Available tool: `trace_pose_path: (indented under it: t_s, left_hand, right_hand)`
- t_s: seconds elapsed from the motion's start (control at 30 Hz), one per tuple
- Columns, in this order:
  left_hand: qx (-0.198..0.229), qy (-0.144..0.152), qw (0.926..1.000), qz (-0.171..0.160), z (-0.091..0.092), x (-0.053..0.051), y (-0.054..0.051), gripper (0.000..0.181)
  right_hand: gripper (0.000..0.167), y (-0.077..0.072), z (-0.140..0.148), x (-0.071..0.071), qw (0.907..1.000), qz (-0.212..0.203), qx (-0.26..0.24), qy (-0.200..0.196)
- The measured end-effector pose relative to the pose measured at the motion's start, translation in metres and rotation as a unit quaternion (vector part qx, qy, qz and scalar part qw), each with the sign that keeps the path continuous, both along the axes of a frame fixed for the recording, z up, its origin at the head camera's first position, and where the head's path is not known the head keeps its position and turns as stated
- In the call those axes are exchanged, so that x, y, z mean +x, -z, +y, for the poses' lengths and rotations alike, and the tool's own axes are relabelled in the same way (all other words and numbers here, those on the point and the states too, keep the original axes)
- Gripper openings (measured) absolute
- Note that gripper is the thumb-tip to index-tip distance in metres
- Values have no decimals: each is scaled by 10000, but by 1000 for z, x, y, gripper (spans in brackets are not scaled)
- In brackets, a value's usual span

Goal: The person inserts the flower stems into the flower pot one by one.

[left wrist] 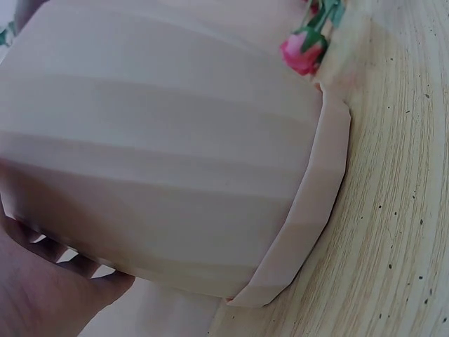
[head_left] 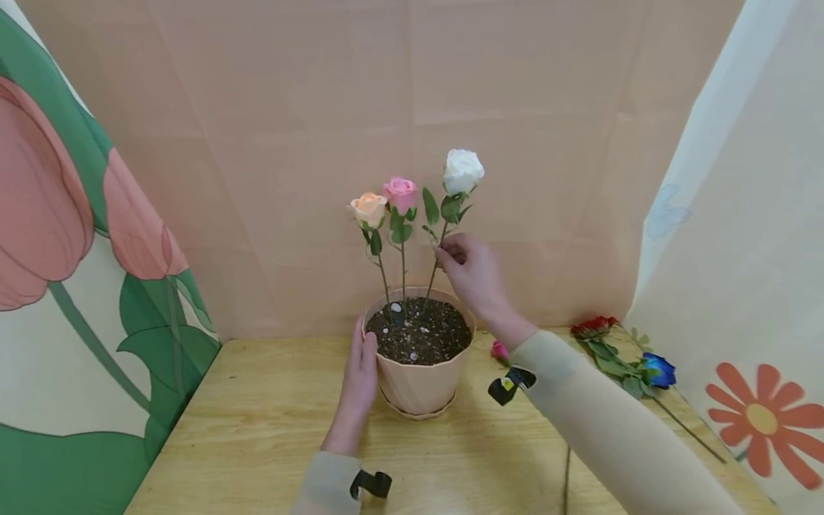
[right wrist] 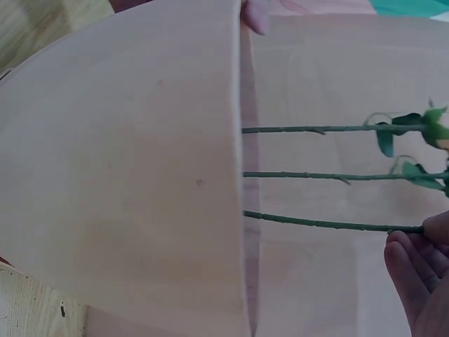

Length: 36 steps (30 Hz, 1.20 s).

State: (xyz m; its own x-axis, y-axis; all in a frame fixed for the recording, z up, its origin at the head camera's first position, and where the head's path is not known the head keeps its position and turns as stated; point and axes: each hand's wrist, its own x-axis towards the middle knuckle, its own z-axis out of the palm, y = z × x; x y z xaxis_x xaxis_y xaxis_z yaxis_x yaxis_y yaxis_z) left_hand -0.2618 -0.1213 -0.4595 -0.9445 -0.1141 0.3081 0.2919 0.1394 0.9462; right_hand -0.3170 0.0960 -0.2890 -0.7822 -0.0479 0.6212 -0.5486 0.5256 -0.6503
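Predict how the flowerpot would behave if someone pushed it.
The flowerpot would probably feel heavy for its size, with soil reaching near its rim. Pushed high, it might tip, since it narrows toward the base. Pushed low, it may slide with the saucer beneath it.

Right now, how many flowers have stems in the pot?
3: the peach rose at left, pink rose in the middle, white rose at right, held by the right hand.

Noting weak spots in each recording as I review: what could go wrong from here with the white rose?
The right hand pinches the stem of the white rose, which leans; its depth in the soil is hidden, so it might tip if released. A leaf hangs near the upright pink rose and could snag.
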Motion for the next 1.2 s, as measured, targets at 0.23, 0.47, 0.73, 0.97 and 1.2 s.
trace_pose_path:
  t_s: [0.23,0.47,0.73,0.97,1.2]
  left_hand:
    - [3,12,10000,81,0,0,-1,62]
    - [32,5,10000,71,1,2,-3,61]
    - [-2,0,10000,-63,3,1,-3,62]
    - [-22,-6,10000,10,5,1,-3,63]
    - [-32,-32,10000,7,5,0,-3,62]
  right_hand:
    - [17,7,-7,-5,9992,65,348,164]
    - [17,13,-8,-10,9977,-75,651,167]
    - [16,20,-7,-14,9961,-26,844,259]
    - [18,27,-10,-18,9955,49,912,263]
    - [17,36,-12,-21,9948,35,955,357]
